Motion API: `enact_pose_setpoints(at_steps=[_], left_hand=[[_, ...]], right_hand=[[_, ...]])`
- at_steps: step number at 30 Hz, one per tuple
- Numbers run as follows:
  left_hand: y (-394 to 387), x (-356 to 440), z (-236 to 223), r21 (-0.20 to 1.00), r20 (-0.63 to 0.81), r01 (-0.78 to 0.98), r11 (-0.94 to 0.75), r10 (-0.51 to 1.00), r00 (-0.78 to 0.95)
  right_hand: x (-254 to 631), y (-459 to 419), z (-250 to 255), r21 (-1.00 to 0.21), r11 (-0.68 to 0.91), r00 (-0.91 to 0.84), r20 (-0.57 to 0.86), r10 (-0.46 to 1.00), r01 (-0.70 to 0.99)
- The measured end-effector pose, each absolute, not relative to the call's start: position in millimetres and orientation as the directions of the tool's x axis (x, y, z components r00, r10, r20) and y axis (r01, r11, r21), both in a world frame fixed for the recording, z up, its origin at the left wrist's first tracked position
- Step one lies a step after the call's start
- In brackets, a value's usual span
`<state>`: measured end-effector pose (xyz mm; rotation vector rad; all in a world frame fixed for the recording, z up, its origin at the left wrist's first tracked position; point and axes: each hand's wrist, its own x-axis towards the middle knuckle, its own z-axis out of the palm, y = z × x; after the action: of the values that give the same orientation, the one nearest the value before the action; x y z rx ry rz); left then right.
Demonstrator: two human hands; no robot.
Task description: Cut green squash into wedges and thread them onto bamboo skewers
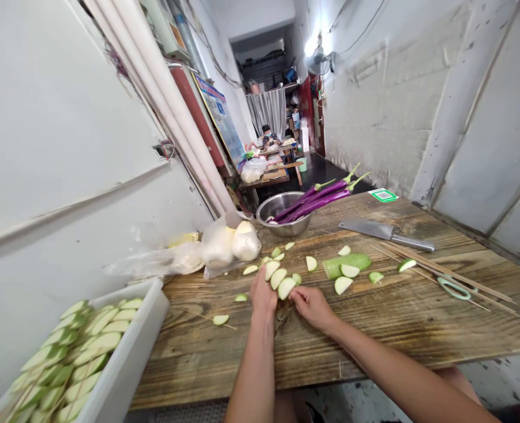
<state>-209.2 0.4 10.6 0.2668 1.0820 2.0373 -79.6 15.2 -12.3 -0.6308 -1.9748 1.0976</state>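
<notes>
Several half-round zucchini slices point(278, 278) sit in a row between my hands, pale flesh facing up. My left hand point(262, 292) is closed around the far and left side of this row. Closed in a pinch at the near end of the row is my right hand point(313, 308); what its fingertips hold is hidden. A cut zucchini piece point(346, 265) lies to the right with loose slices point(343, 285) beside it. More slices are scattered around, one slice point(220, 320) lying near a thin skewer at left.
A white tray point(147, 317) of skewered slices stands at lower left. Bagged pale vegetables point(224, 241) lie behind it. A metal bowl point(264, 207) holds purple eggplants point(316, 202). A cleaver point(368, 227), wooden skewers point(453, 276) and green-handled scissors point(454, 289) lie right. Another person point(268, 136) sits far back.
</notes>
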Motion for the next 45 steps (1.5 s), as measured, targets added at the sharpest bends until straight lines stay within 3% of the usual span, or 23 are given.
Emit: enact_pose_setpoints(at_steps=[4,7,9,11,14,16,19,21,23,25,27,30,33,41,45], left_hand=[[-8.6,-217.2,9.8,0.857,-0.029,-0.349,-0.379,0.64,-0.768],[-23.3,-228.2,11.3,0.978,0.078,-0.087,-0.191,0.716,-0.694],[-32.7,-234.6,13.9,0.991,0.103,0.126,-0.039,0.82,-0.563],[-38.3,-238.5,16.1,0.92,0.122,0.384,0.077,0.875,-0.469],[-38.0,-240.2,16.0,0.7,0.133,0.685,0.201,0.906,-0.402],[-35.3,-240.1,14.3,0.589,0.114,0.771,0.24,0.92,-0.374],[-33.3,-239.9,10.4,0.534,0.099,0.804,0.26,0.926,-0.365],[-33.3,-240.0,5.9,0.586,0.119,0.775,0.236,0.921,-0.371],[-31.2,-240.2,0.2,0.727,0.14,0.663,0.178,0.907,-0.397],[-25.1,-240.9,-5.0,0.901,0.135,0.424,0.093,0.868,-0.478],[-15.2,-242.0,-6.9,0.998,0.055,0.068,-0.019,0.81,-0.584],[-0.5,-244.6,-2.9,0.869,-0.126,-0.444,-0.22,0.768,-0.628],[4.9,-250.4,2.3,0.641,-0.217,-0.701,-0.312,0.803,-0.556],[-4.9,-276.2,-0.5,0.306,-0.341,-0.874,-0.378,0.814,-0.471],[-4.8,-279.4,-1.7,0.314,-0.4,-0.874,-0.372,0.783,-0.477]], right_hand=[[-71.2,33.2,-7.6,-0.895,0.436,-0.409,0.366,0.836,0.09],[-65.5,48.5,-6.7,-0.924,0.369,-0.27,0.332,0.904,0.098],[-64.1,54.4,-6.9,-0.934,0.346,-0.239,0.317,0.918,0.088],[-64.1,56.2,-7.3,-0.941,0.329,-0.225,0.307,0.925,0.071],[-65.2,54.5,-8.0,-0.949,0.314,-0.243,0.296,0.924,0.039],[-65.9,52.9,-8.5,-0.953,0.303,-0.266,0.287,0.92,0.018],[-66.5,51.6,-8.9,-0.959,0.284,-0.294,0.272,0.916,-0.003],[-66.6,51.1,-8.4,-0.961,0.276,-0.303,0.267,0.915,-0.014],[-66.2,50.2,-7.1,-0.96,0.279,-0.309,0.272,0.911,-0.022],[-65.7,48.1,-5.3,-0.956,0.291,-0.326,0.284,0.902,-0.027],[-65.4,44.2,-3.9,-0.953,0.301,-0.367,0.29,0.884,-0.029],[-66.1,34.7,-3.1,-0.937,0.35,-0.469,0.311,0.827,-0.003],[-67.5,22.4,-3.7,-0.889,0.455,-0.579,0.352,0.736,0.038],[-71.0,2.3,-7.9,-0.813,0.576,-0.748,0.332,0.575,0.082],[-71.6,1.7,-10.1,-0.789,0.601,-0.759,0.311,0.572,0.13]])
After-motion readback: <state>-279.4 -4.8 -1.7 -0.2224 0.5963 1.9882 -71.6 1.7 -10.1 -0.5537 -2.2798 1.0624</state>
